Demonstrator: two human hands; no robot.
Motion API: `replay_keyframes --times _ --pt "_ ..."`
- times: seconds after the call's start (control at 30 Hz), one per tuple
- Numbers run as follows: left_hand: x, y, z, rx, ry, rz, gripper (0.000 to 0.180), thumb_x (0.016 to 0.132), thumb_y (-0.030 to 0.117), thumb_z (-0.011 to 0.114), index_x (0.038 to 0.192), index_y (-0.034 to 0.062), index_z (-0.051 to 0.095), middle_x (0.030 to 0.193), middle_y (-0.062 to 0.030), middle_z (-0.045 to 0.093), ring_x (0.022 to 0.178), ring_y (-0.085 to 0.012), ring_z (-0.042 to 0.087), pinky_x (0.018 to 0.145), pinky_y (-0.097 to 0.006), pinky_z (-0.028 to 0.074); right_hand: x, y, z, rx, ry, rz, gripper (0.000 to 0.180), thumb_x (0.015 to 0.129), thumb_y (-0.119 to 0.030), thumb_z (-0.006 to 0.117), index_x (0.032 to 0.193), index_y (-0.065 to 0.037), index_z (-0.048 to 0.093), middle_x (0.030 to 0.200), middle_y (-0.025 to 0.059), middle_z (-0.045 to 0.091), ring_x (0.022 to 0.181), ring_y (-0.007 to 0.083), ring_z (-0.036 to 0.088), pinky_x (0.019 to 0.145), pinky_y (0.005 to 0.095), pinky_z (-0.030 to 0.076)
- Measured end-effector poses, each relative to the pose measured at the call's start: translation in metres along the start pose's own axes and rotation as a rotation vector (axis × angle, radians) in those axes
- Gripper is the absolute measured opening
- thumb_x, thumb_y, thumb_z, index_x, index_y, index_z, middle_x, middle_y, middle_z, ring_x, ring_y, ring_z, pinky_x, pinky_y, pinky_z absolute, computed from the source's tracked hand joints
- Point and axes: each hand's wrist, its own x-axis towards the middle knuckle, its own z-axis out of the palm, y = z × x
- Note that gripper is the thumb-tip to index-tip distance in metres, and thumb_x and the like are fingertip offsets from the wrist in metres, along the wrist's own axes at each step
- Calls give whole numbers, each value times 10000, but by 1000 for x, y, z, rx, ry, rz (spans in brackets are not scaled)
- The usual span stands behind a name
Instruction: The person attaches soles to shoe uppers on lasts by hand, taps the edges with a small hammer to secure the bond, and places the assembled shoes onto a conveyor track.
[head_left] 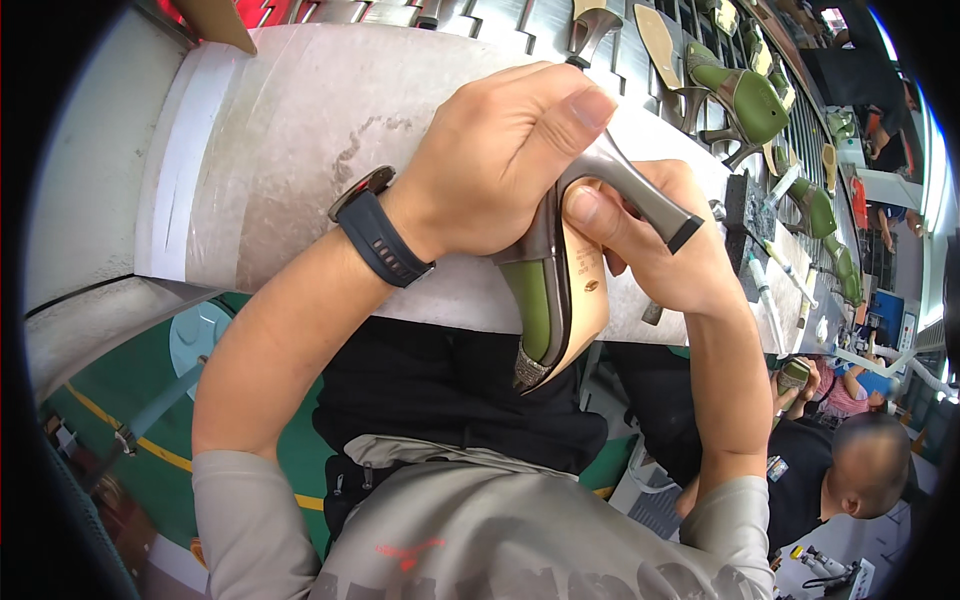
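Note:
Between both hands I hold a green high-heeled shoe (538,310), tilted with its tan sole toward the right and its glittery toe pointing down. The grey-brown heel with a dark tip sticks out to the right. My left hand (510,150) is closed around the back of the shoe, its thumb near the base of the heel. My right hand (650,235) grips the shoe from the right, thumb pressed on the sole near the arch. Parts of the fingers are hidden behind the shoe. A dark watch (375,225) is on my left wrist.
A pale worktable (300,130) lies under my hands. Beyond it, a slatted metal conveyor (500,25) carries soles, heels and green shoes (755,105). Brushes or tubes (765,295) lie to the right. A co-worker (835,480) in black sits at the right, holding a shoe (793,374).

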Motion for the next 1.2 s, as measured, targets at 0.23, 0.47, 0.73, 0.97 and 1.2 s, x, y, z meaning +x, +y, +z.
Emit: replay_keyframes --times 0.23,0.47,0.73,0.97,1.2 --pt "1 3 0 30 -5 0 572 1153 505 399 1107 23 703 738 -14 600 708 -90 543 649 -264 444 -3 -2 5 -16 57 5 440 949 -377 825 779 17 728 616 -10 589 595 61 491 538 281 413" --pt "0 2 -1 39 4 -10 568 1154 490 407 1081 15 709 764 -25 611 726 -100 549 666 -273 451 -2 7 3 -1 40 -73 399 907 -293 862 713 2 677 605 -16 581 598 54 487 533 271 402" --pt "0 0 -3 77 -2 1 502 1156 405 438 1065 -10 707 816 -56 642 758 -136 573 710 -297 485 -8 14 12 -2 90 -146 394 851 -255 903 705 -23 619 620 -36 551 585 52 474 528 255 403" --pt "3 4 -2 66 -13 -19 491 1149 392 446 1063 -17 704 819 -67 651 767 -147 596 721 -300 495 -16 26 24 108 238 -172 332 856 -223 887 974 16 690 811 10 664 720 73 581 643 262 494" --pt "3 3 -2 88 -37 -80 479 1143 382 455 1053 -18 702 839 -83 677 781 -153 620 736 -304 503 -43 9 28 378 78 5 850 854 -185 828 1536 121 424 1179 182 714 1104 205 674 889 362 593"
